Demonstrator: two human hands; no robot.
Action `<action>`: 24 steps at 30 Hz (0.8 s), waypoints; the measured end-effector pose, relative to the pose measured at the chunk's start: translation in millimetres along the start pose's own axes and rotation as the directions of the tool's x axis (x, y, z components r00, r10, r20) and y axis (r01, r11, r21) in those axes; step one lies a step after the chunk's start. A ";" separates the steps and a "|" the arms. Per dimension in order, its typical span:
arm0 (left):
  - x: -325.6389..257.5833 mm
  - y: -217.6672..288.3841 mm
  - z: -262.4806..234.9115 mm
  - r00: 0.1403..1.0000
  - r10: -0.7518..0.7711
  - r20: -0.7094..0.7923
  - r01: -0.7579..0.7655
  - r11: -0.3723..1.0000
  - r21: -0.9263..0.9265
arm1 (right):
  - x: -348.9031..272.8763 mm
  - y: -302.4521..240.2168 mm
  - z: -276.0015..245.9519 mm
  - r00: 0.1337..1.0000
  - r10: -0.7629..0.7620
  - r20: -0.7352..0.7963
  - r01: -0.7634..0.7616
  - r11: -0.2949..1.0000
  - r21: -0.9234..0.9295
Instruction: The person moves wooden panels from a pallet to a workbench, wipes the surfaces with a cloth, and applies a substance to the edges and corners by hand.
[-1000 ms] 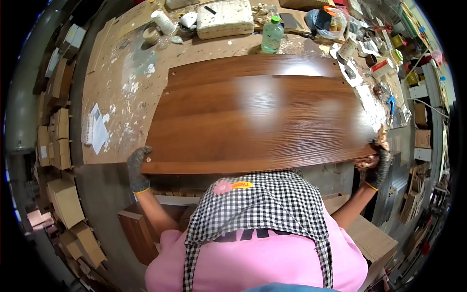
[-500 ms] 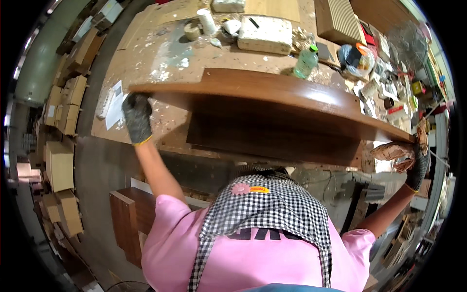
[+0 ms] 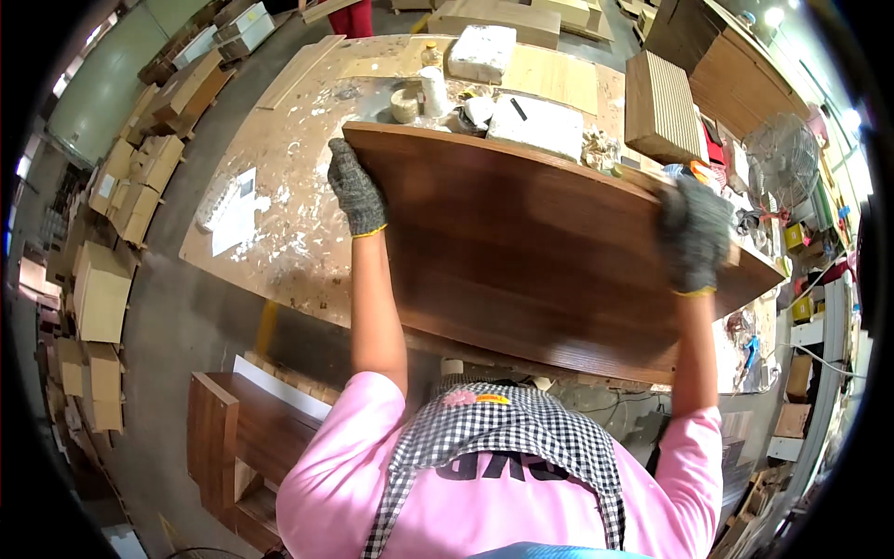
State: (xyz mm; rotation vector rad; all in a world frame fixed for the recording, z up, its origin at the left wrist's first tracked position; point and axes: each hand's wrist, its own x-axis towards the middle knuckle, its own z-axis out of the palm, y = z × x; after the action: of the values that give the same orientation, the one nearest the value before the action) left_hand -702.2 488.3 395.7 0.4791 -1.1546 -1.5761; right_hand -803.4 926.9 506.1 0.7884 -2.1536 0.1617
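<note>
A wide dark-brown wooden panel (image 3: 521, 252) stands tilted over the near part of the workbench, its broad face toward me. My left hand (image 3: 356, 189), in a dark grey knit glove with a yellow cuff, is closed on the panel's upper left corner. In a matching glove, my right hand (image 3: 691, 233) overlaps the panel's right part near the upper edge. Motion blurs its fingers, so its grip cannot be made out. A pale strip shows in part on either side of that hand.
White foam blocks (image 3: 534, 128), a white roll (image 3: 434, 91) and a tape roll (image 3: 404, 105) sit on the workbench (image 3: 307, 140). A ribbed stack (image 3: 663, 107) and a fan (image 3: 780, 163) stand at right. Brown furniture (image 3: 212, 438) is at lower left. Another person's red-clad legs (image 3: 352, 19) show beyond.
The panel has tilted, turning its broad face toward me. My left hand has moved right with its corner. My right hand has come inward from the far right end; the crumpled brown material there no longer shows.
</note>
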 end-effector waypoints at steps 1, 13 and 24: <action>-1.6 4.3 -2.7 1.000 -0.017 0.010 0.017 1.000 -0.001 | 28.8 -56.7 -3.3 0.989 -0.125 0.076 0.135 0.981 -0.141; -9.2 22.2 15.7 0.992 0.051 0.119 -0.032 0.987 -0.161 | 183.8 -339.5 32.4 0.940 -0.338 -0.048 0.279 0.680 0.678; -3.3 -0.4 11.5 0.964 0.206 -0.170 -0.124 0.909 0.398 | -6.5 -40.1 14.7 0.976 0.004 -0.216 0.009 0.998 0.056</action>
State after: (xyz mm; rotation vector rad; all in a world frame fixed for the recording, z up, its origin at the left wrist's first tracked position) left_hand -710.3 496.2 399.7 0.7647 -1.3079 -1.1213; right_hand -786.5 892.8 485.8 0.7689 -1.9496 0.2948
